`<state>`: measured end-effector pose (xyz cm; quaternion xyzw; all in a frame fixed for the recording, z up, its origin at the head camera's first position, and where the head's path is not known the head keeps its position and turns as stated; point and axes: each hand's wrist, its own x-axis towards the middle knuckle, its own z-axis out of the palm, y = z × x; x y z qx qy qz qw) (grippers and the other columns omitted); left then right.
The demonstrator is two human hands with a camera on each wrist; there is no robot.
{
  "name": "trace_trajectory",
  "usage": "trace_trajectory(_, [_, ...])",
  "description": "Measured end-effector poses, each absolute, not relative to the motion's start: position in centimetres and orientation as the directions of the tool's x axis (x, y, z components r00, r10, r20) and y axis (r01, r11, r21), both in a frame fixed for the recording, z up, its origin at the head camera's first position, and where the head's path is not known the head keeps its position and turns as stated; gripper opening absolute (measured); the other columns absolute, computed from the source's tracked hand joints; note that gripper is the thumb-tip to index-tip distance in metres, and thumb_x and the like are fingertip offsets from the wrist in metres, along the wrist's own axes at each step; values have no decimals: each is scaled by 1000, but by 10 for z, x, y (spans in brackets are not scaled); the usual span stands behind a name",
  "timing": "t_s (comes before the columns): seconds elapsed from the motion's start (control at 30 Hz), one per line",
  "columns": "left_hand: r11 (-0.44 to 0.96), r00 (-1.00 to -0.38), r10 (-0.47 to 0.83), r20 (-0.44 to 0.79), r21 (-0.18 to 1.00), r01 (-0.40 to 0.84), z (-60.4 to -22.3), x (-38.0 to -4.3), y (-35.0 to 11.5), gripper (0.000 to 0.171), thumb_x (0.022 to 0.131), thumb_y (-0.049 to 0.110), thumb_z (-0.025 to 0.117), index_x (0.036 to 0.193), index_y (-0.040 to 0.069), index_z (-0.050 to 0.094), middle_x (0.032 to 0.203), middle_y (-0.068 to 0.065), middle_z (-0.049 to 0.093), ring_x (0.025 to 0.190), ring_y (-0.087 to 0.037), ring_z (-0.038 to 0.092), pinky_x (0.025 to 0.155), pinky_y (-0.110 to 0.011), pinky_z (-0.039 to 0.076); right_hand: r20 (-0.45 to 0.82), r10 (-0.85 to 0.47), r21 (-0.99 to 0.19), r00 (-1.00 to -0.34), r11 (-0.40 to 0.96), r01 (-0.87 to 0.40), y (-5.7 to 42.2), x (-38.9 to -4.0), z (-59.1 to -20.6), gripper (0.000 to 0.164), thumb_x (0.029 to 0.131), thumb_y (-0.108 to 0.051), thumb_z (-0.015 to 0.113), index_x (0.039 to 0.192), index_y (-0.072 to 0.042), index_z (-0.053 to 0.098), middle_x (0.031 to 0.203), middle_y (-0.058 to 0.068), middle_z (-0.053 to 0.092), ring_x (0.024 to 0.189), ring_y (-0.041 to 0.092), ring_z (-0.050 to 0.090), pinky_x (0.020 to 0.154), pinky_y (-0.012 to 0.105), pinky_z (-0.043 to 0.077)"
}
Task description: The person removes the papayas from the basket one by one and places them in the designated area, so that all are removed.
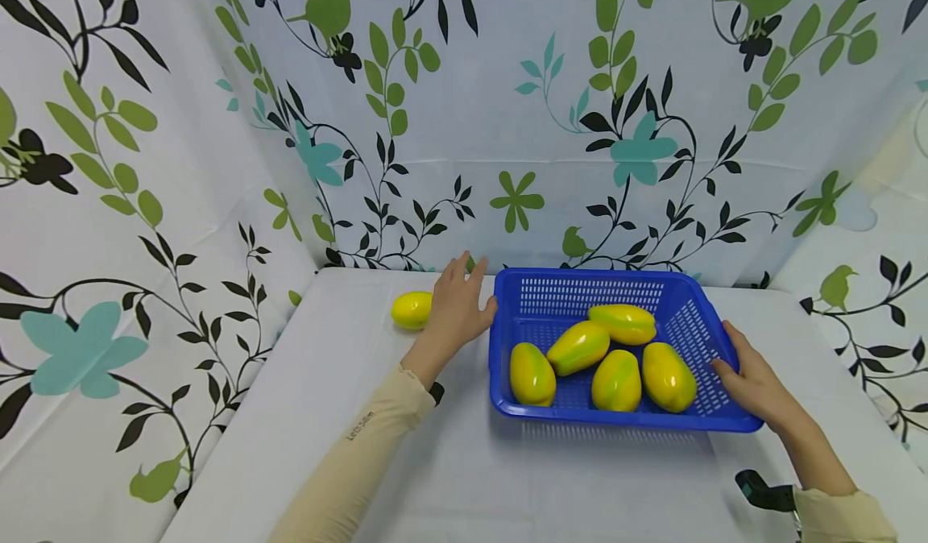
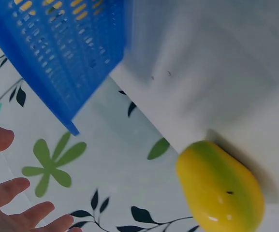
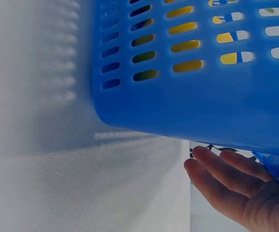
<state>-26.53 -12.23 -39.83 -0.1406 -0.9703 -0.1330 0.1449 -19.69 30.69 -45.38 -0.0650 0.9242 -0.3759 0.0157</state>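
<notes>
A blue slotted plastic basket point(image 1: 594, 419) holds several glossy yellow fruits point(image 1: 577, 347) with greenish streaks, papaya-like in shape. At the basket's right end, my right hand point(image 1: 761, 386) grips the rim, thumb over the inside edge; in the right wrist view its fingers point(image 3: 221, 179) reach along the outside, and the thumb is hidden. My left hand point(image 1: 455, 305) hovers between the basket's left end and a single yellow fruit point(image 1: 411, 310) on the table. Its fingers are spread with nothing in them. The left wrist view shows that loose fruit point(image 2: 221, 188) apart from the hand.
The table point(image 1: 348, 350) has a white cover. Behind it and at both sides hangs a white curtain point(image 1: 464, 108) printed with leaves, birds and flowers. The basket casts a shadow along its front side.
</notes>
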Motion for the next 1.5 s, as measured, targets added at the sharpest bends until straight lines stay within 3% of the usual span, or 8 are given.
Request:
trace_trajectory(0.27, [917,-891,328,315,122,380,-398,-257,-103,64,93,35,63,148,10,43,154,-22,34,139,-44,34,110,-55,34,30,-137,-698,-990,706,-119,307,-197,-454,70,101,-8,40,150,14,-5,146,49,9,129,69,18,97,77,21])
trace_trajectory(0.47, [900,-891,408,198,77,429,-397,-248,-89,68,95,40,59,153,14,35,158,-19,27,143,-42,27,113,-54,30,30,-134,-697,-991,708,-116,307,-197,-454,70,101,-8,40,150,13,-5,146,49,10,129,69,18,98,77,21])
trace_trajectory(0.7, [873,-872,484,70,35,487,-403,-236,-72,73,94,47,58,156,19,30,159,-16,25,143,-40,29,110,-52,36,39,-129,-696,-991,708,-120,307,-197,-455,69,101,-8,39,150,13,-5,146,49,9,128,69,17,97,77,20])
trace_trajectory(0.9, [864,-862,504,-45,16,504,-413,-229,-62,76,92,51,59,156,22,30,159,-13,28,143,-38,30,111,-56,33,42,-128,-695,-991,708,-121,307,-197,-455,69,101,-8,39,150,13,-5,146,49,9,129,69,17,97,77,20])
trace_trajectory(1.13, [847,-847,527,-69,-41,531,-419,-222,-56,75,91,53,58,155,22,35,157,-12,32,142,-36,31,113,-55,29,47,-129,-697,-991,706,-125,307,-197,-455,69,101,-7,39,150,14,-5,146,49,9,129,70,16,97,77,20])
trace_trajectory(1.5, [831,-824,545,-156,-31,556,-424,-216,-49,72,92,54,57,154,25,35,156,-9,36,143,-32,33,114,-50,30,39,-125,-699,-991,706,-116,306,-196,-453,69,101,-7,39,150,14,-5,145,49,10,128,70,17,97,77,20])
